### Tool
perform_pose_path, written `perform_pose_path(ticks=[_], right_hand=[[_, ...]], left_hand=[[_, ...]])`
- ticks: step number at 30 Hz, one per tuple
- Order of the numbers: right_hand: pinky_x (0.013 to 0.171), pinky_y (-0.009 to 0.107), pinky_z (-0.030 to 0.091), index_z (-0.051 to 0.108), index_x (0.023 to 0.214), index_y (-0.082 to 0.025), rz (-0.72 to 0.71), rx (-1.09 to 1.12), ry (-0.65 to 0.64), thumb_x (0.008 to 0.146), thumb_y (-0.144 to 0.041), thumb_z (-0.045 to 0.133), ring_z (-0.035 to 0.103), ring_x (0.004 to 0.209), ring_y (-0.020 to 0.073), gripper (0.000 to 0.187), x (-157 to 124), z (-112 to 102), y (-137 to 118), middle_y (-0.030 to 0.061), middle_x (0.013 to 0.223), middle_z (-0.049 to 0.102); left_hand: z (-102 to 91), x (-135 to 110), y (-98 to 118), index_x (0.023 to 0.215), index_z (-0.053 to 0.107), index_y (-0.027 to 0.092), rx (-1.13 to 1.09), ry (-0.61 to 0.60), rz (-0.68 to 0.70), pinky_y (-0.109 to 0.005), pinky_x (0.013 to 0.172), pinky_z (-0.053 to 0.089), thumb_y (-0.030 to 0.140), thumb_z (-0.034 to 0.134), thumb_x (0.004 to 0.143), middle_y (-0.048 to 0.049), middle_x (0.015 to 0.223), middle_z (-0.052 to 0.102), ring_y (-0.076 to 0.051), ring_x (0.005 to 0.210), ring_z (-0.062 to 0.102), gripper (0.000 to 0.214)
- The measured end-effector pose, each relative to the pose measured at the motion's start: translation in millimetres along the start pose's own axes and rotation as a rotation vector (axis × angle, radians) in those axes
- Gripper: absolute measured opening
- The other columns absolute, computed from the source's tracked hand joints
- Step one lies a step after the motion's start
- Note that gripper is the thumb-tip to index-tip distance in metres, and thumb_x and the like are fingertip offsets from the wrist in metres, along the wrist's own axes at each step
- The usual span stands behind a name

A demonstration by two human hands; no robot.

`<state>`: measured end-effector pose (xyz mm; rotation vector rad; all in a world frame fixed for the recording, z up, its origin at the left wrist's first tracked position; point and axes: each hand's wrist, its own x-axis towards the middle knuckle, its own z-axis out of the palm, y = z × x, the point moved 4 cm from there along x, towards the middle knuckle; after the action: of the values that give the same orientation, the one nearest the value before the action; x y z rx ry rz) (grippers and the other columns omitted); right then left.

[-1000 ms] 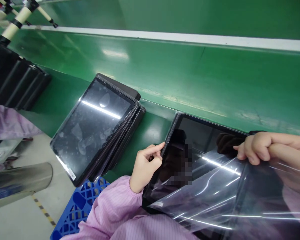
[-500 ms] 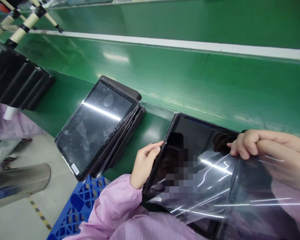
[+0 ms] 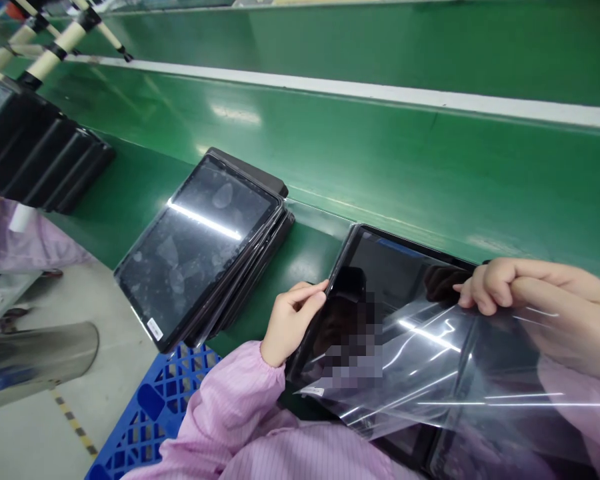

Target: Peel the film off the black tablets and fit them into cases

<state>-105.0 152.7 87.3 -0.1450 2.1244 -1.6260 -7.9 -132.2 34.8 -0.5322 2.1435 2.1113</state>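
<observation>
tablet point(image 3: 395, 261) reflection pixelated; film point(image 3: 430, 380) cut off right

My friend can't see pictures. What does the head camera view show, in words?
The person's left hand holds the edge of a black tablet at a green bench, while the right hand pinches a clear film lifted partly off its screen. A stack of tablets lies to the left.

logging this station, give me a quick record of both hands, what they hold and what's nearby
left hand: fingers grip the left edge of the tablet
right hand: pinches clear film, raised over the tablet's screen
surface: green bench
nearby: stack of tablets to the left; blue crate below
</observation>
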Motion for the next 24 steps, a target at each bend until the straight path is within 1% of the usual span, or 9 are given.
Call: perform_pose_path(ticks=[4,6,9,12,15,19,20,22,24], right_hand=[[0.066,0.036,0.049,0.057,0.055,-0.023,-0.039,-0.02,0.011,0.083,-0.032,0.059,0.064,0.068,0.023,0.03,0,1,-5,0.0025,0.057,0.059],[0.062,0.034,0.049,0.059,0.057,-0.023,-0.064,-0.06,-0.002,0.081,-0.032,0.061,0.065,0.066,0.0222,0.026,0,4,-11,0.0031,0.061,0.063],[0.064,0.034,0.053,0.071,0.069,-0.024,-0.113,-0.13,0.004,0.072,-0.026,0.068,0.07,0.071,0.0229,0.004,1,9,-19,0.0046,0.077,0.074],[0.071,0.035,0.055,0.075,0.069,-0.023,-0.169,-0.187,0.001,0.068,-0.024,0.068,0.071,0.076,0.0236,0.007,0,15,-24,0.0063,0.083,0.076],[0.07,0.035,0.053,0.07,0.056,-0.021,-0.204,-0.224,0.018,0.07,-0.027,0.07,0.067,0.072,0.0216,0.014,1,20,-24,0.0064,0.076,0.073],[0.069,0.033,0.052,0.065,0.054,-0.02,-0.198,-0.155,0.035,0.068,-0.028,0.075,0.063,0.069,0.0194,0.02,1,21,-23,0.0048,0.072,0.069],[0.067,0.033,0.051,0.065,0.054,-0.02,-0.201,-0.13,0.027,0.069,-0.028,0.075,0.062,0.069,0.019,0.02,1,21,-24,0.0044,0.071,0.068],[0.064,0.03,0.049,0.064,0.055,-0.02,-0.208,-0.095,-0.001,0.07,-0.028,0.074,0.06,0.067,0.0179,0.02,0,19,-25,0.0038,0.07,0.067],[0.061,0.029,0.048,0.062,0.055,-0.019,-0.206,-0.068,-0.046,0.069,-0.027,0.074,0.059,0.065,0.0169,0.02,-2,17,-27,0.0031,0.069,0.065]], left_hand=[[-1.3,-14,4,0.114,0.075,0.018,0.095,0.009,0.02,-0.03,0.078,0.047,0.029,0.05,0.094,-0.0072,0.095,0.067,-0.019,0.087,0.061,0.034],[-1.8,-27,9,0.126,0.069,0.021,0.213,-0.028,0.067,-0.03,0.089,0.046,0.017,0.045,0.092,-0.0069,0.11,0.066,-0.019,0.101,0.061,0.042],[-1.8,-43,18,0.137,0.06,0.024,0.377,-0.089,0.085,-0.03,0.1,0.041,0.005,0.039,0.084,-0.0046,0.129,0.061,-0.02,0.117,0.057,0.06],[-2.4,-44,25,0.136,0.061,0.023,0.383,-0.128,0.048,-0.03,0.105,0.038,0.006,0.038,0.08,-0.0034,0.133,0.06,-0.021,0.123,0.054,0.063],[-4.8,-37,28,0.124,0.07,0.02,0.229,-0.121,0.009,-0.032,0.109,0.037,0.011,0.041,0.074,-0.0041,0.133,0.061,-0.023,0.127,0.052,0.059],[-3.8,-39,27,0.111,0.074,0.019,-0.057,-0.087,0.001,-0.036,0.11,0.036,0.014,0.048,0.066,-0.0053,0.131,0.064,-0.026,0.129,0.05,0.052],[-0.5,-42,26,0.114,0.071,0.021,-0.164,-0.116,-0.016,-0.035,0.106,0.04,0.014,0.05,0.065,-0.0047,0.128,0.065,-0.025,0.123,0.054,0.054],[9.8,-50,23,0.124,0.061,0.026,-0.401,-0.229,-0.103,-0.032,0.086,0.049,0.013,0.056,0.064,-0.0029,0.114,0.069,-0.021,0.099,0.063,0.062],[19.6,-56,22,0.13,0.052,0.029,-0.569,-0.322,-0.21,-0.026,0.065,0.047,0.014,0.06,0.064,-0.0005,0.095,0.07,-0.015,0.071,0.06,0.068]])
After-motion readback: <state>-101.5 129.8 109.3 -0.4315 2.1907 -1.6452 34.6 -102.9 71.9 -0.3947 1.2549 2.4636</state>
